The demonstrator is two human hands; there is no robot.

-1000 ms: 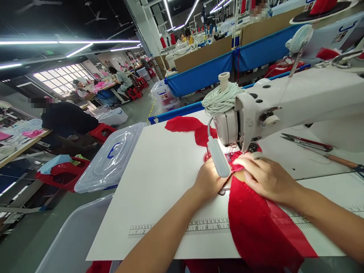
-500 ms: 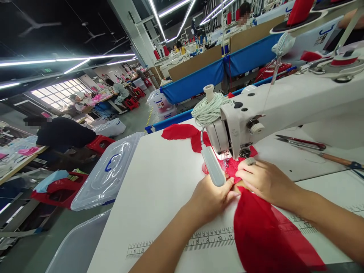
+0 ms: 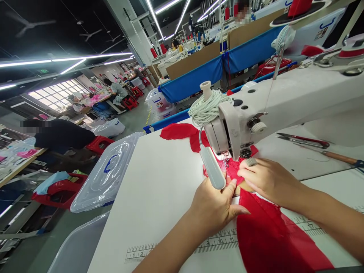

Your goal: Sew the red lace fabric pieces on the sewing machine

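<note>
Red fabric [image 3: 278, 231] hangs over the front of the table and runs up to the needle area of a white sewing machine [image 3: 298, 98]. Lacy red material [image 3: 234, 165] lies under the presser foot. My left hand [image 3: 212, 206] rests on the near left of it, index finger laid flat on the red edge and thumb stretched apart; a grey lamp [image 3: 213, 167] hides its other fingertips. Close to the needle on the right, my right hand [image 3: 269, 180] has its fingers bent and pinched on the fabric.
More red fabric [image 3: 179, 131] lies behind the needle. Scissors [image 3: 303, 140] and a wooden-handled tool [image 3: 338, 156] are on the right. A printed ruler [image 3: 216, 242] crosses the table front. A lidded plastic box [image 3: 109, 170] stands left. Co-workers sit further off.
My left thumb has swung out from the fabric toward me, away from the index finger. My right hand has stayed nearly in place. The view has shifted slightly.
</note>
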